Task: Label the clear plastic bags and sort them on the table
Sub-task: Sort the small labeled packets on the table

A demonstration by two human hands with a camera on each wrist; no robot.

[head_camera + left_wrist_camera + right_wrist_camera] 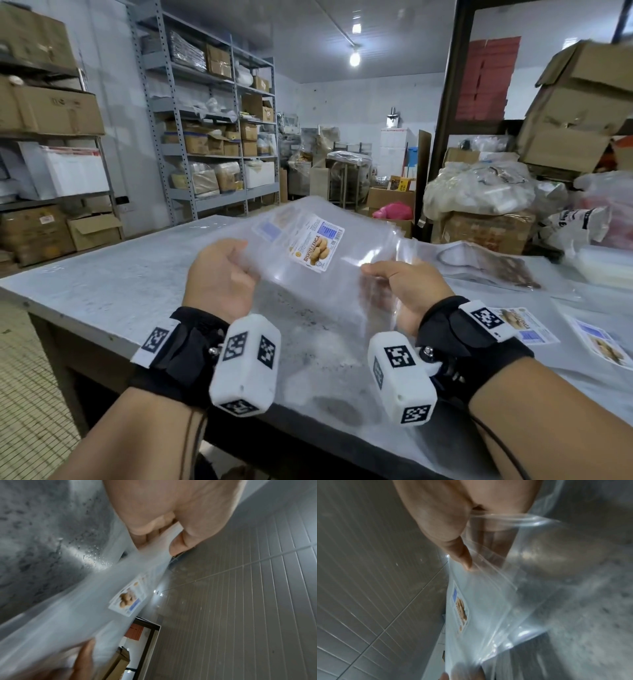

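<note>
Listing, largest first, with hazards noted.

Steel table (113, 274): grey, mottled top, below the held item. More clear film lying along the right side; landing on the wrong pile would spoil the sort.

Clear plastic bags (329, 274): a thin stack, held above the table between both hands, tilted toward the viewer. Slick, limp film; layers fanning at the right-hand corner in the right wrist view, so one bag could slide free or fold under on set-down.

Left hand (219, 277): curled, thumb and fingers pinching the left edge of the stack.

Right hand (404, 287): thumb on top, fingers beneath the film, gripping the right edge. Uneven pull between the two could crease the film.

Biscuit label (317, 247): stuck on the top bag, slightly askew. Creasing beneath it may lift a corner.

Loose labels (534, 330): flat on the table, far right, near the right wrist; liable to be brushed.
</note>
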